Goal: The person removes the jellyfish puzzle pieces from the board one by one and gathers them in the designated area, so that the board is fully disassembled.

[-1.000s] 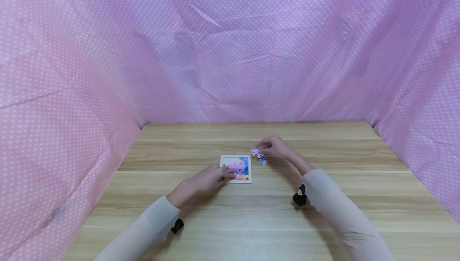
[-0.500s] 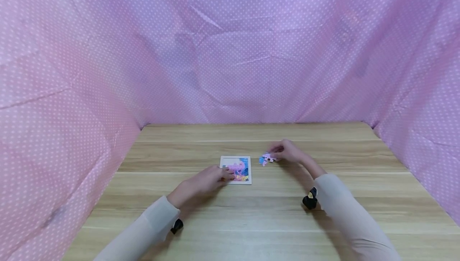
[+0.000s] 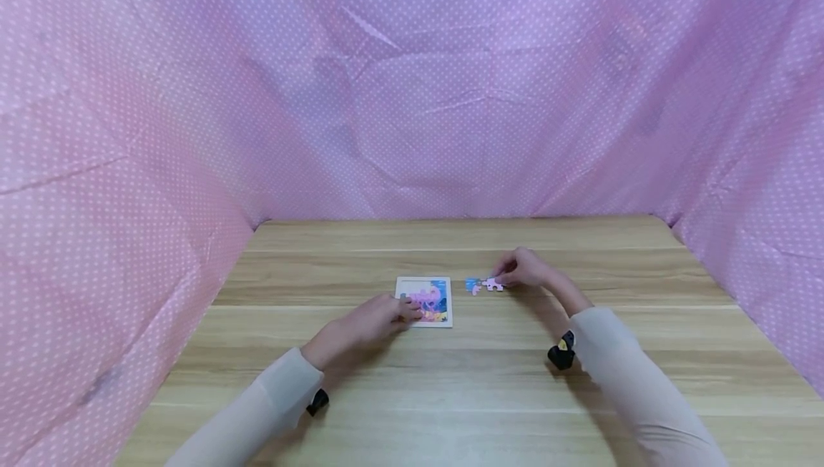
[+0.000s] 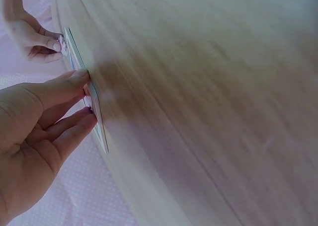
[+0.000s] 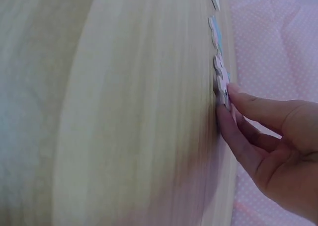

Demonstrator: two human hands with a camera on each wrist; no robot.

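Observation:
A small square puzzle board [image 3: 448,302] with a white rim and a pink and blue picture lies on the table. My left hand [image 3: 380,319] holds its left side, thumb and fingertips on the board. In the left wrist view, the board's edge [image 4: 101,136] runs past those fingertips. To the right of the board, my right hand [image 3: 526,269] pinches a pink puzzle piece [image 3: 494,284] between thumb and finger. The right wrist view has that puzzle piece [image 5: 222,82] low over the tabletop. A blue and pink puzzle piece [image 3: 473,286] lies just left of it.
The wooden table [image 3: 412,402] has pale and brown bands. Pink polka-dot cloth [image 3: 412,95] hangs behind it and on both sides. Black devices sit at the left wrist [image 3: 318,403] and right wrist [image 3: 562,351].
My right hand has moved right, away from the board, with the pink puzzle piece. The blue and pink piece shows more fully now. My left hand has stayed at the board.

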